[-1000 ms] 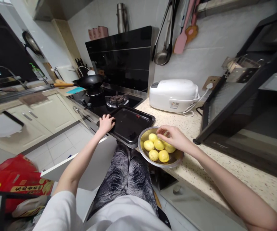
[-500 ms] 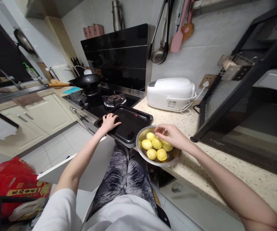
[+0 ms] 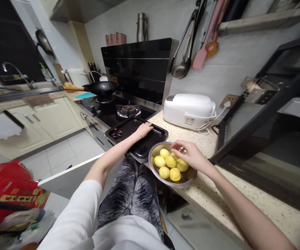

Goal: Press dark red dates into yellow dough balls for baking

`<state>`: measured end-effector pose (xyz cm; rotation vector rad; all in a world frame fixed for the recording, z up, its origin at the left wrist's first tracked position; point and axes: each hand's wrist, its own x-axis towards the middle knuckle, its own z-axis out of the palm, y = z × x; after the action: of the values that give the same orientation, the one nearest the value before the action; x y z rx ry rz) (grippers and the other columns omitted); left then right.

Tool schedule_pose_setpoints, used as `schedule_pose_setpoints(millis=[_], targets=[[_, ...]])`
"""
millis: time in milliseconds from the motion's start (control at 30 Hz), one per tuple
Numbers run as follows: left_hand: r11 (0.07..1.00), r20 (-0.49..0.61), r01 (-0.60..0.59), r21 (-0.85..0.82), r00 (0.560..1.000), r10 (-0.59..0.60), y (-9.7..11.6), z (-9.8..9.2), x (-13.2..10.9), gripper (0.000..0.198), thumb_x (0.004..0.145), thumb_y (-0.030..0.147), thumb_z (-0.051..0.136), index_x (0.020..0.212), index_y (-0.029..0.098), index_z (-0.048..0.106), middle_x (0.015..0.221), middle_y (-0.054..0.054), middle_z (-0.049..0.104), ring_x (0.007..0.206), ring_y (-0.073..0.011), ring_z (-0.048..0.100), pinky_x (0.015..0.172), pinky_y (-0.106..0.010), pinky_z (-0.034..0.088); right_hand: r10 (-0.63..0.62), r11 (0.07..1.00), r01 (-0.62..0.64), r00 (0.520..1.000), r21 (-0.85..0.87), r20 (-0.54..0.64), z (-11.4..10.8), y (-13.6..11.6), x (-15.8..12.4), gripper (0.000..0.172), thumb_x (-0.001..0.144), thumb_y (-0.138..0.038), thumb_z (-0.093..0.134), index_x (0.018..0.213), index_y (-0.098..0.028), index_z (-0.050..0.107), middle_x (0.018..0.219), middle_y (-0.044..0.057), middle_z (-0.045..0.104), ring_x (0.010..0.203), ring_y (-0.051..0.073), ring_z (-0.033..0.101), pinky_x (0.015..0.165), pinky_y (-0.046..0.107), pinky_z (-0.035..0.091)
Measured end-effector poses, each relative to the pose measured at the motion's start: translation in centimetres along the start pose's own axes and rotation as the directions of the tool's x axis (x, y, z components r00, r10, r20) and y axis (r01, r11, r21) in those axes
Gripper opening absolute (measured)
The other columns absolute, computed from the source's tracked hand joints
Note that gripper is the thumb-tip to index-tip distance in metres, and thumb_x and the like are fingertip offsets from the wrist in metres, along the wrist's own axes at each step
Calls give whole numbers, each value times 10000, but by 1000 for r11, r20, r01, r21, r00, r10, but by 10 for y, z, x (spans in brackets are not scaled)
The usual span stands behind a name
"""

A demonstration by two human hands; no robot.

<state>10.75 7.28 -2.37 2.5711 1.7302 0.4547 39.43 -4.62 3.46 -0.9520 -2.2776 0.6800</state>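
Note:
Over the far right part of a black baking tray (image 3: 139, 151), my left hand (image 3: 144, 130) reaches down with its fingers together and bent. Its fingertips are partly hidden, and I cannot make out what is between them. At the left end of the tray lie several small dark red fruits (image 3: 116, 133) that look like dates. A steel bowl (image 3: 156, 175) holding several yellow lemons (image 3: 170, 161) stands to the right of the tray. Above the bowl's far right side is my right hand (image 3: 185, 151), fingers curled towards the thumb; whatever it may hold is hidden.
Behind the bowl stands a white rice cooker (image 3: 188, 111) with its cord plugged in. A gas burner (image 3: 129, 110) and a wok (image 3: 103, 88) are beyond the tray. On the right leans a large dark-framed appliance (image 3: 264, 149). An opened cabinet door (image 3: 74, 175) sticks out at left.
My left hand has moved right across the tray, from its left end to where a small red piece lay, uncovering the dark red fruits. My right hand stays over the bowl. The view has shifted.

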Motion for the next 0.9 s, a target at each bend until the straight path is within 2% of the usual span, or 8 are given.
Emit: schedule_pose_setpoints(millis=[100,233,400,567,700,800,833,900], targets=[[998,-42,48,26,998,-47,-6,-10,-7,269,963,90,466,1034,187,706,1181,-129,642,1104,-244,612,975,-334,485,4,1000,-3,1000,-17,1,-1,2,0,158,904,-355,609,911,-229,704,904,49,776,788,222,712,720,349,565],[983,-87,159,86,985,-152,-29,-35,-36,298,974,119,453,1145,191,686,1220,-137,619,1114,-261,602,963,-358,496,30,997,-29,1000,-75,4,-6,9,0,179,909,-372,605,949,-231,709,933,58,781,850,247,726,744,363,563],[932,-48,307,194,952,-303,-64,-63,-83,305,940,91,463,1051,149,741,1100,-178,644,1089,-324,629,968,-453,487,103,977,-99,995,-187,13,-13,28,4,203,860,-387,661,969,-231,731,980,84,791,919,286,736,733,362,557],[917,24,310,250,945,-326,-72,-66,-109,241,891,67,548,956,162,760,1033,-169,669,1121,-337,625,975,-443,487,155,954,-132,986,-270,67,-11,42,6,233,855,-404,683,986,-220,739,965,89,792,901,281,737,779,363,548],[960,59,201,196,975,-216,-52,-56,-101,280,933,128,586,1167,189,727,1192,-136,672,1195,-294,620,1043,-408,486,197,944,-159,974,-289,107,-10,42,4,280,874,-424,668,1033,-203,730,997,91,788,902,263,726,814,353,535],[999,122,-37,15,992,35,-23,-45,-88,396,958,255,660,1353,234,636,1387,-97,615,1268,-242,608,1105,-360,472,195,945,-153,973,-290,121,-12,39,4,282,895,-426,641,1044,-200,722,1031,92,784,919,259,719,823,346,528],[985,141,-150,-90,977,162,-12,-40,-84,440,949,280,688,1381,239,614,1420,-95,599,1288,-238,603,1118,-358,469,191,945,-148,974,-290,125,-13,38,3,283,902,-428,634,1046,-201,721,1033,92,782,923,259,718,822,345,526],[902,144,-331,-276,914,379,7,-30,-76,486,932,247,704,1403,235,589,1433,-107,586,1297,-246,606,1125,-380,475,188,944,-145,974,-296,125,-15,37,3,288,908,-429,629,1064,-204,718,1036,92,782,930,260,718,817,343,525]])
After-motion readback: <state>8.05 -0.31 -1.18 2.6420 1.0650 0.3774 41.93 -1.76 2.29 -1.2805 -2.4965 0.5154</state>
